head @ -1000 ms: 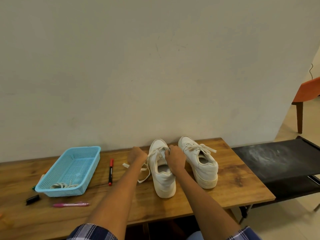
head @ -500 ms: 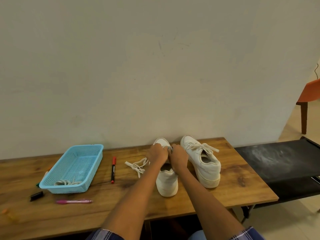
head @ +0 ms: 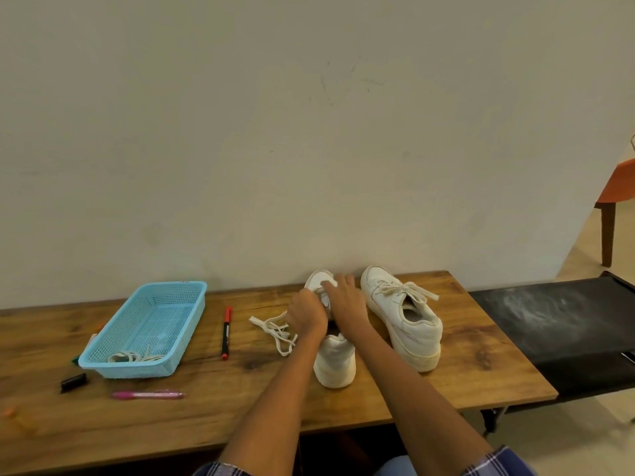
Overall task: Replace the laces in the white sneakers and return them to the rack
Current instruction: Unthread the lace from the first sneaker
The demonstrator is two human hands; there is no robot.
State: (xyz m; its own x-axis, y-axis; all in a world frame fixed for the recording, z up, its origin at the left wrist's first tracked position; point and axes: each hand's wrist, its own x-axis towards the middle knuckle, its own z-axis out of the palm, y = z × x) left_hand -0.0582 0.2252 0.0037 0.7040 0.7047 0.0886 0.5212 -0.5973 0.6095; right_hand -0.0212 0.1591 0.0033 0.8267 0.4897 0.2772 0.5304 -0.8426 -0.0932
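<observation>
Head view, lower centre of the frame: near sneaker (head: 335,360) standing on the wooden table (head: 360,412), heel toward the camera, toe toward the wall. Left hand (head: 307,316) curled over the near sneaker's left side at the lacing, fingers bent round a strand of lace; loose lace (head: 275,331) trailing from under that hand onto the table to the left. Right hand (head: 347,304) laid over the tongue area, fingers reaching forward toward the toe; impossible to tell whether gripping a lace or only pressing the shoe. Just right of it, second sneaker (head: 403,319), fully laced with a bow, angled with the toe toward the wall. Black rack (head: 563,324) at right, butting against the table end. Left of centre, red-capped marker (head: 225,333); further left, blue basket (head: 187,316) with a bundle of laces (head: 132,356) inside its near end. Pink pen (head: 147,395) and small black object (head: 73,382) along the lower left. Orange chair (head: 615,194) at right edge.
</observation>
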